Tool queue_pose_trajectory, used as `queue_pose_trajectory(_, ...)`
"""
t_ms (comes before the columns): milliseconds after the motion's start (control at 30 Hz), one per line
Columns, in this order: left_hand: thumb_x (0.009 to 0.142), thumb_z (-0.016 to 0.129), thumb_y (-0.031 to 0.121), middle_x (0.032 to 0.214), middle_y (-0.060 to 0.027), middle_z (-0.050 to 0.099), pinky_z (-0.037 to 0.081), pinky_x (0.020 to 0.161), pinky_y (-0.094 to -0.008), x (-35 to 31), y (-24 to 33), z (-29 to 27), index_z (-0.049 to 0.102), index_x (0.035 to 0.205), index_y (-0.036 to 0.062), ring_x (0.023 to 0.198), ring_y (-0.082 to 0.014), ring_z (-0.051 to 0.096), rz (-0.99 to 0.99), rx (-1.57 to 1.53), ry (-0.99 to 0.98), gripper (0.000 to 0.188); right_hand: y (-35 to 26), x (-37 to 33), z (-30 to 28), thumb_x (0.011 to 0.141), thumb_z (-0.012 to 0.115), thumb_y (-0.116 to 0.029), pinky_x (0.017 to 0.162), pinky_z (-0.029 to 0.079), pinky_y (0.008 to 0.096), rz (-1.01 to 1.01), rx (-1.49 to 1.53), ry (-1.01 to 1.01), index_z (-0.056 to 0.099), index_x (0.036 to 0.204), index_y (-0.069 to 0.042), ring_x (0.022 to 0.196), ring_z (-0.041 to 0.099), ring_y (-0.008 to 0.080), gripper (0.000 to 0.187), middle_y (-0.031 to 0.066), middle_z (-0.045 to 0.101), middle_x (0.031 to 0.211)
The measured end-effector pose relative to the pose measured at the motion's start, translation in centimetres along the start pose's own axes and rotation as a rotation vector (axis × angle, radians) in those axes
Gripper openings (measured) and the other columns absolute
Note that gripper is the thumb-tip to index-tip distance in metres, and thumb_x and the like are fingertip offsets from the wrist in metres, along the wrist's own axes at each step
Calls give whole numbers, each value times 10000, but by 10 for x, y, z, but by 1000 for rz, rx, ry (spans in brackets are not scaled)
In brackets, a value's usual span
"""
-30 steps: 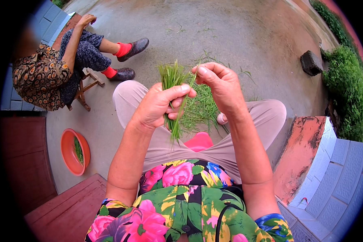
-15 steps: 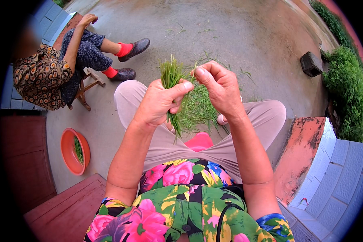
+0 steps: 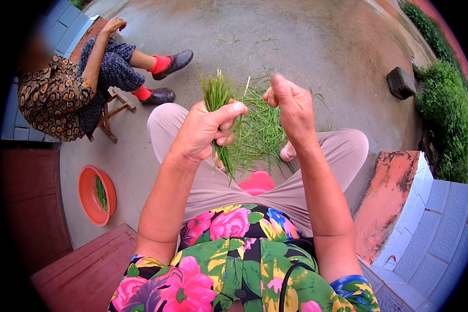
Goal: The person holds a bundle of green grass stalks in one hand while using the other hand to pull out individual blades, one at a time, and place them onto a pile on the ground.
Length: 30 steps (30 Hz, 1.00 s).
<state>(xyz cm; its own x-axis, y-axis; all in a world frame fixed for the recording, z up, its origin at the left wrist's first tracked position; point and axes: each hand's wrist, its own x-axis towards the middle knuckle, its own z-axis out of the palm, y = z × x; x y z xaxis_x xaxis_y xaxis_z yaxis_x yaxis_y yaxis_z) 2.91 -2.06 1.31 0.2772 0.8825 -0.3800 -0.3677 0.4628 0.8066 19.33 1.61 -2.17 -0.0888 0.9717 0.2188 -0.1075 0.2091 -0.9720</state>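
My left hand (image 3: pixel 205 130) is wrapped round a bunch of chives (image 3: pixel 217 93), long thin green stalks whose pale ends point up and away from me. Below the fist the leafy tips hang over my lap. One stalk (image 3: pixel 246 86) stands apart from the bunch, just right of the left thumb. To the right of it, my right hand (image 3: pixel 292 112) is closed with the thumb raised and the fingers curled in. What those fingers hold, if anything, is hidden. Loose green stalks and scraps (image 3: pixel 257 130) lie heaped on the ground beyond my knees.
An orange basin (image 3: pixel 111 192) with some green stalks (image 3: pixel 101 193) in it stands at the left. A person (image 3: pixel 57 99) sits on a wooden stool (image 3: pixel 108 122) at the upper left. A dark block (image 3: pixel 401 83) and green shrubs (image 3: pixel 444 114) are on the right.
My right hand has moved right, away from the bunch, and its thumb has turned up. One stalk now stands out by the left thumb. The left hand has shifted slightly left.
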Motion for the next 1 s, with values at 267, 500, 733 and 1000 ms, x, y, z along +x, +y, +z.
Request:
queue_pose_trajectory(267, 747, 596, 114, 487, 46, 386, 254, 346, -183, 0, -4, 1, 540, 740, 43, 373, -33, 318, 71, 100, 42, 91, -16, -5, 10, 739, 630, -168, 589, 392, 201, 201, 109, -117, 607, 792, -4, 651, 482, 58, 174, -6, 567, 700)
queue_pose_trajectory(500, 734, 620, 144, 518, 36, 440, 267, 356, -184, 0, -6, -3, 557, 753, 41, 390, -35, 355, 67, 123, 12, 122, -11, -4, 7, 737, 621, -143, 581, 383, 197, 181, 91, -156, 603, 770, -5, 639, 472, 54, 143, -11, 560, 689)
queue_pose_trajectory(733, 772, 559, 102, 478, 40, 367, 250, 345, -189, 2, -5, 0, 535, 744, 16, 362, -42, 303, 44, 104, 19, 93, -9, -3, 6, 734, 612, -139, 572, 381, 198, 205, 78, -150, 600, 748, -9, 633, 466, 49, 131, -17, 553, 675)
queue_pose_trajectory(1000, 746, 595, 119, 506, 54, 388, 260, 353, -186, 4, 0, -2, 551, 747, 38, 383, -27, 313, 1, 61, -11, 92, -12, 0, 8, 721, 588, -112, 585, 398, 214, 70, -178, -99, 590, 730, 6, 632, 489, 70, 118, 14, 568, 701)
